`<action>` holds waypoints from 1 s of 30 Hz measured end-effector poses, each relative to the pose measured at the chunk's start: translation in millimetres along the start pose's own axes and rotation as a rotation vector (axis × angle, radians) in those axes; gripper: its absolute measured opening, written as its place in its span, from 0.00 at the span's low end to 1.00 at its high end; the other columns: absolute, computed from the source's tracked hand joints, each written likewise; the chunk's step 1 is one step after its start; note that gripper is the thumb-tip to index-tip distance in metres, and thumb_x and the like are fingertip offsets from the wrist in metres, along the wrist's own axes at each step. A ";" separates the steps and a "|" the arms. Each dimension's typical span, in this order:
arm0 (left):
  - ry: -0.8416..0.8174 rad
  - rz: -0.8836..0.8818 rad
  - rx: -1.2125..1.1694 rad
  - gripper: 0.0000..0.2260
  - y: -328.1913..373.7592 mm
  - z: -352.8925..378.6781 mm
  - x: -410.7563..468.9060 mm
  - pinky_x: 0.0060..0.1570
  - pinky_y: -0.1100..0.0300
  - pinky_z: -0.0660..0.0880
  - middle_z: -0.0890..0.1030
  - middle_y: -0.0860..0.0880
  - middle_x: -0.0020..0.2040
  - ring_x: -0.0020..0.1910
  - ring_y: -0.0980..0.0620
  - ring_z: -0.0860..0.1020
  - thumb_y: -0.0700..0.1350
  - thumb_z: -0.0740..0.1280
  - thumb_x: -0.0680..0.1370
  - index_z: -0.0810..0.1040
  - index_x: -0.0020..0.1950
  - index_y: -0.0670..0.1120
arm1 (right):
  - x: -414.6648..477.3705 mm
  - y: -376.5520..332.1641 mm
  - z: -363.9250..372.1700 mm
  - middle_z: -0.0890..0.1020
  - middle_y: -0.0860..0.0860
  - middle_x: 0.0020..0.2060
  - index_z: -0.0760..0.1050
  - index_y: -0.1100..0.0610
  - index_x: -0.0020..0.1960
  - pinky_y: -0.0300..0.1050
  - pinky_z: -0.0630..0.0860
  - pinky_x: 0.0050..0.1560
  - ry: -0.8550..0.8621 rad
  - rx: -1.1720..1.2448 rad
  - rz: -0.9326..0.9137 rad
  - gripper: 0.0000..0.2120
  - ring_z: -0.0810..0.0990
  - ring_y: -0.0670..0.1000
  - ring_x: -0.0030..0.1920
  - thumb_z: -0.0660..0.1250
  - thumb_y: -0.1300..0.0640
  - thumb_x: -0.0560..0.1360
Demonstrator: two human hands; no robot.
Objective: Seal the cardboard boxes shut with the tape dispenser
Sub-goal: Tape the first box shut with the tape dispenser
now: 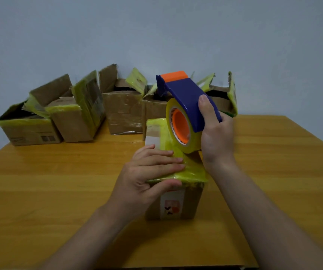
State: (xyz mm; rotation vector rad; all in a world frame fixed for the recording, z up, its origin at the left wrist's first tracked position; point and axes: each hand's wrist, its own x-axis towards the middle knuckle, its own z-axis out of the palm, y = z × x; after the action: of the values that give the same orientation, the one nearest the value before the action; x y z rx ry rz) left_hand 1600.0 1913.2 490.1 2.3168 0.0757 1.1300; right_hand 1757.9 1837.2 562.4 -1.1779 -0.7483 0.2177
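Cardboard box (188, 201), closed and wrapped in yellowish tape, stands mid-counter (59, 191). The left hand (149, 172) presses flat fingers on its top, thumb against the near face. The right hand (215, 137) is clamped on the blue tape dispenser (186, 94), whose roll (194, 141) sits just above the lid. Behind, open boxes (123, 112) line the wall (156, 36).

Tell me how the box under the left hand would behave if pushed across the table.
The box probably slides rather than tips: it rests on a long base on the smooth table. Its glossy tape looks slippery to grip. It likely dents if squeezed, being worn cardboard.
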 end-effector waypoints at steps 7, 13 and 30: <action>0.034 0.049 0.009 0.13 1.3 -1.7 -1.9 0.74 0.51 0.69 0.86 0.54 0.60 0.66 0.57 0.80 0.49 0.76 0.76 0.86 0.59 0.47 | -5.3 -0.9 2.4 0.85 0.45 0.36 0.82 0.57 0.49 0.34 0.75 0.36 0.025 0.010 -0.016 0.18 0.81 0.43 0.37 0.64 0.43 0.79; 0.140 0.047 -0.046 0.10 5.8 5.2 -9.5 0.71 0.50 0.71 0.87 0.54 0.56 0.62 0.56 0.82 0.47 0.77 0.74 0.88 0.55 0.47 | -7.3 -1.3 2.9 0.85 0.46 0.36 0.82 0.55 0.49 0.35 0.76 0.36 0.038 0.011 -0.033 0.16 0.82 0.44 0.38 0.64 0.43 0.79; 0.172 0.001 0.104 0.16 -1.4 -35.4 -32.0 0.36 0.66 0.71 0.79 0.53 0.37 0.35 0.54 0.75 0.51 0.76 0.74 0.85 0.59 0.47 | -10.3 1.0 4.2 0.86 0.46 0.39 0.82 0.56 0.53 0.34 0.77 0.37 0.058 0.051 -0.020 0.17 0.84 0.44 0.41 0.64 0.43 0.79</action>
State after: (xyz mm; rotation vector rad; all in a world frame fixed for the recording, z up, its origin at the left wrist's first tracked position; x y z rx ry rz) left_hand 1553.3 1921.5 484.1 2.3039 0.2016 1.3526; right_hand 1747.8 1835.4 558.0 -1.1229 -0.6999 0.1841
